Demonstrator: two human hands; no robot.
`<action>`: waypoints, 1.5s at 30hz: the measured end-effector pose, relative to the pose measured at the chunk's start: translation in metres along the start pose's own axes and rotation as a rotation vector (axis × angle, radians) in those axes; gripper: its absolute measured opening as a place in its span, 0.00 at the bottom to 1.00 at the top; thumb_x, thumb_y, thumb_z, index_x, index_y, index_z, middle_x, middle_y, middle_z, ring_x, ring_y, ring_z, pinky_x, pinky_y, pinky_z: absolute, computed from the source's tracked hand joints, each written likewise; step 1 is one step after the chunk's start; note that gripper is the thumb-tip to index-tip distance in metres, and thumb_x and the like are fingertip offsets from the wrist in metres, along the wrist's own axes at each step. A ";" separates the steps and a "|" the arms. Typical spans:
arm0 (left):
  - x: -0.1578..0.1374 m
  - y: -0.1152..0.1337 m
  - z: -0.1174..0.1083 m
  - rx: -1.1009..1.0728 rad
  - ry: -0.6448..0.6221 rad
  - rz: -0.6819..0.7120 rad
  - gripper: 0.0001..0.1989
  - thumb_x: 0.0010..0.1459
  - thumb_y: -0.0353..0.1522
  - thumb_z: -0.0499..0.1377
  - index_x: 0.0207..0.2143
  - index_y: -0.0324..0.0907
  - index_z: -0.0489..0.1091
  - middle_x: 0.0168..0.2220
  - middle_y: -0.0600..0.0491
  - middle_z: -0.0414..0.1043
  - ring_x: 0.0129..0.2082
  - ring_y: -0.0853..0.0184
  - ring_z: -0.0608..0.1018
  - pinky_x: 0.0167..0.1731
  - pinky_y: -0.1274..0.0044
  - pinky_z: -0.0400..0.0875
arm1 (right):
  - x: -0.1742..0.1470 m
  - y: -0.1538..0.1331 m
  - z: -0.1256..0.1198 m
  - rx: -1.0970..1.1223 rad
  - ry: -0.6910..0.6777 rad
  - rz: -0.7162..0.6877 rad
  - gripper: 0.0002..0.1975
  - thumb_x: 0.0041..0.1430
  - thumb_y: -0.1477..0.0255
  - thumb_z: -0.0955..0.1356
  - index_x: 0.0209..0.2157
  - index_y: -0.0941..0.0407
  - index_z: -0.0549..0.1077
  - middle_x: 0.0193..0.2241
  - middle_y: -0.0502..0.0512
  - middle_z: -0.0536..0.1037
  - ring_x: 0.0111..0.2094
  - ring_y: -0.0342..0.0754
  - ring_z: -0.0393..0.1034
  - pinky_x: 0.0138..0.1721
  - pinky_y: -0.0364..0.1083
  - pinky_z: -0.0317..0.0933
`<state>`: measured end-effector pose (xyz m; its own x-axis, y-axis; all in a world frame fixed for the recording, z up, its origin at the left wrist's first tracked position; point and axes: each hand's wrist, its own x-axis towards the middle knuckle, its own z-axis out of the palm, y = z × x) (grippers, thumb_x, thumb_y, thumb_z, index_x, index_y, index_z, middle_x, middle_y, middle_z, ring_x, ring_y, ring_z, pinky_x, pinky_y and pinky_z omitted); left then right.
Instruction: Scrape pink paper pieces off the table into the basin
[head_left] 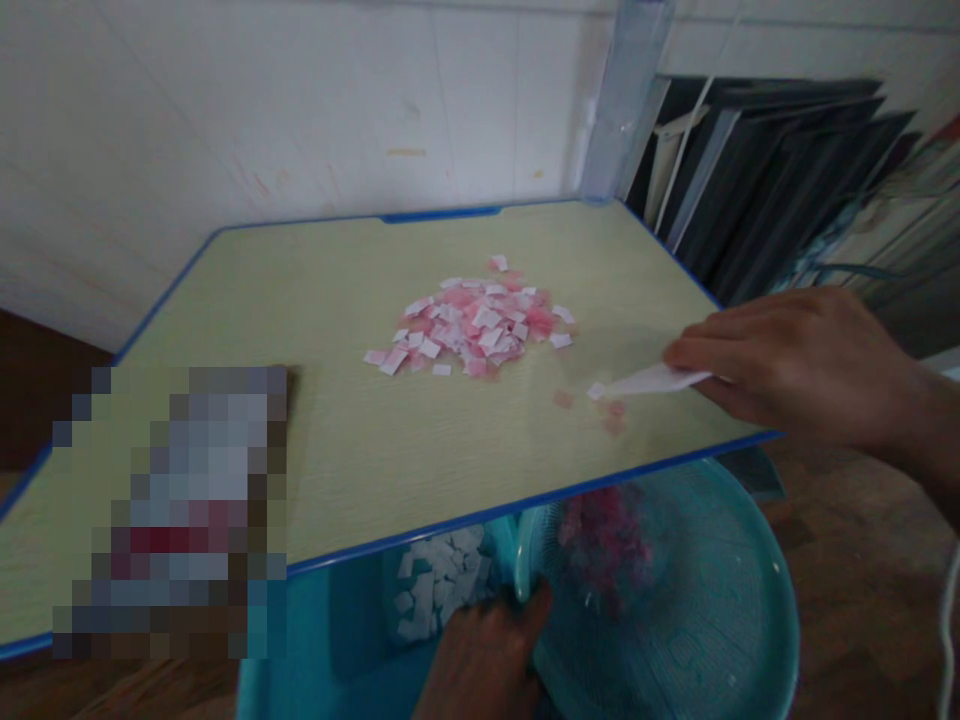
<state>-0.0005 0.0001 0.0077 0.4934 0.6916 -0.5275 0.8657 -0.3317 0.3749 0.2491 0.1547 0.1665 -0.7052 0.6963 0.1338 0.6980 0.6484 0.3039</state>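
Gripping a slim white implement (652,381) in the right hand (795,365), clamped between thumb and fingers over the right side of a pale yellow-green tabletop (337,450) with blue edging. Noted the implement's tip at a small white square (596,391), just beside two loose pink scraps (615,415); cannot tell whether gripping it. Found a heap of white and pink pieces (480,325) near the middle of the tabletop, left of and beyond the right hand. Observed the left hand (487,650) below the front edge, with thumb by the rim of a round turquoise strainer (720,600); cannot tell whether closed on it, with fingers partly hidden. Located red and pink matter (607,550) inside the strainer, and white chips (442,590) inside the adjoining turquoise bin (292,650). Recorded a pixelated object (202,450) at the left side of the tabletop and a clear upright column (622,110) at the back right corner, near leaning dark panels (810,180).
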 end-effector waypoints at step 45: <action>0.002 0.002 -0.005 -0.004 -0.063 -0.013 0.38 0.43 0.22 0.51 0.60 0.44 0.58 0.42 0.42 0.75 0.39 0.50 0.77 0.37 0.61 0.72 | 0.023 -0.003 -0.014 0.061 -0.130 -0.445 0.05 0.57 0.76 0.64 0.28 0.53 0.67 0.22 0.48 0.72 0.23 0.47 0.64 0.25 0.49 0.42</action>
<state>0.0016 0.0040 0.0115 0.4866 0.6539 -0.5793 0.8717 -0.3200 0.3710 0.2287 0.1648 0.1815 -0.9189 0.3766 -0.1177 0.3400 0.9071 0.2480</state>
